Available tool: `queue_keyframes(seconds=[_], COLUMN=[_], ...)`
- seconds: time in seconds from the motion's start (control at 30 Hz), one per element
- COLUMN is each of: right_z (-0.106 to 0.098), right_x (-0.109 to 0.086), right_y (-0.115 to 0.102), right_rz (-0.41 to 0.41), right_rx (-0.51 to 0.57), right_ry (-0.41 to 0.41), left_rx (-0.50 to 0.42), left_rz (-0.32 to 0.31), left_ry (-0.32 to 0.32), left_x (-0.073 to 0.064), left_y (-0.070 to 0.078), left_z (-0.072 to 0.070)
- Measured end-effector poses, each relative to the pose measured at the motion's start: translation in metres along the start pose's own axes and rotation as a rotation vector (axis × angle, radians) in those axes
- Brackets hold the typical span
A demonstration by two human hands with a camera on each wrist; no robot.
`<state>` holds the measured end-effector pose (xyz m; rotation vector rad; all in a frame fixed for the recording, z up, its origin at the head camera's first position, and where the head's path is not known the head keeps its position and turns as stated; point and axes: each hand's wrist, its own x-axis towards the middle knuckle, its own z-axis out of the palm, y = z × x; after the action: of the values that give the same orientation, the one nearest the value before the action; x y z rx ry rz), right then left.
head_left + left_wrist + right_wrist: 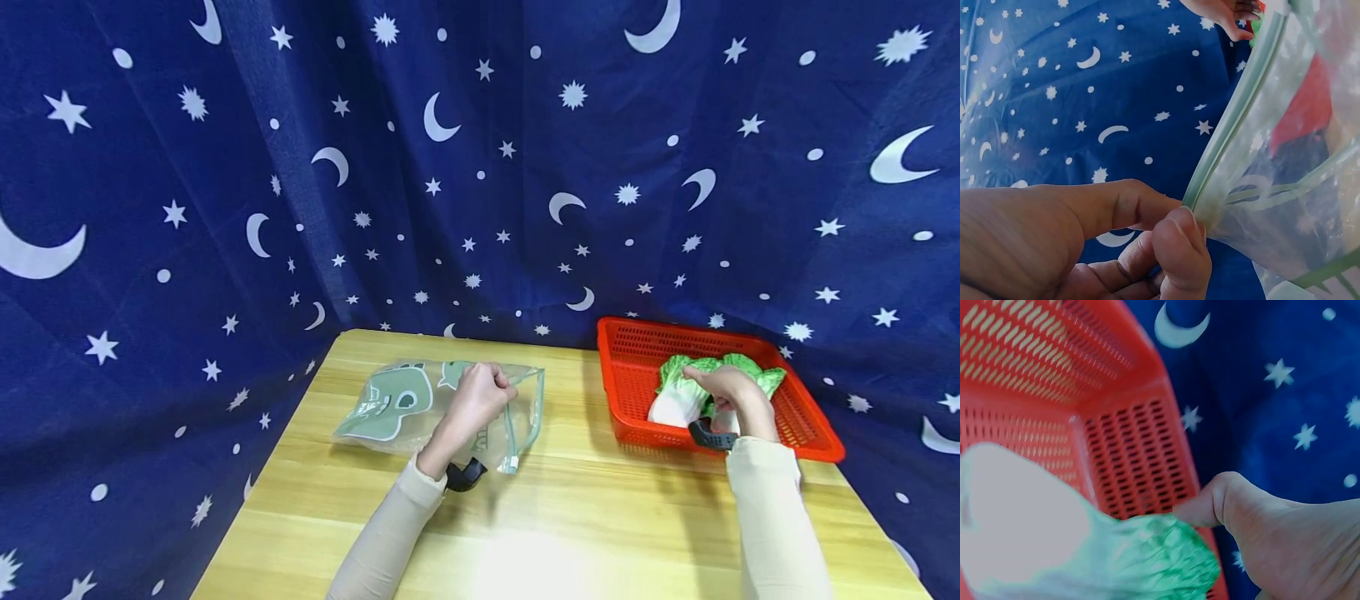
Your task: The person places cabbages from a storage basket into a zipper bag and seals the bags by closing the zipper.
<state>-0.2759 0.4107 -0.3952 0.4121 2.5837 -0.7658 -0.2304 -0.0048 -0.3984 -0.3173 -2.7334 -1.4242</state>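
Observation:
A clear zip bag (393, 404) with a green cartoon print lies on the left part of the table. My left hand (480, 396) pinches its green zip edge (1229, 131) between thumb and finger, and the mouth looks parted in the left wrist view. Inside the red basket (637, 329) are Chinese cabbages, one on the left (675, 407) and another (725, 419) partly under my right hand (738, 393). That hand hovers over the leafy ends, thumb held apart from the fingers. In the right wrist view the thumb (1210, 503) meets the green leaves; the other fingers are hidden there.
The wooden table (570, 517) has a bright glare near its front. A dark blue curtain (510, 208) with moons and stars hangs behind and along both sides. The basket stands by the table's back right edge.

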Motion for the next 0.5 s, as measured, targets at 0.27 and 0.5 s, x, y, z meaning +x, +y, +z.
queue_keyframes(seconds=[0.27,0.5], right_z=[0.003,0.007], right_x=[0.018,0.025], right_y=[0.002,-0.006], right_rz=[0.178,0.241], right_rx=[-0.001,-0.003], right_ry=[-0.062,0.025], left_rx=[0.06,0.076], left_rz=[0.028,0.04], left_ry=[0.008,0.013], left_x=[0.001,0.002], left_y=[0.0,-0.001], left_z=[0.002,0.004])
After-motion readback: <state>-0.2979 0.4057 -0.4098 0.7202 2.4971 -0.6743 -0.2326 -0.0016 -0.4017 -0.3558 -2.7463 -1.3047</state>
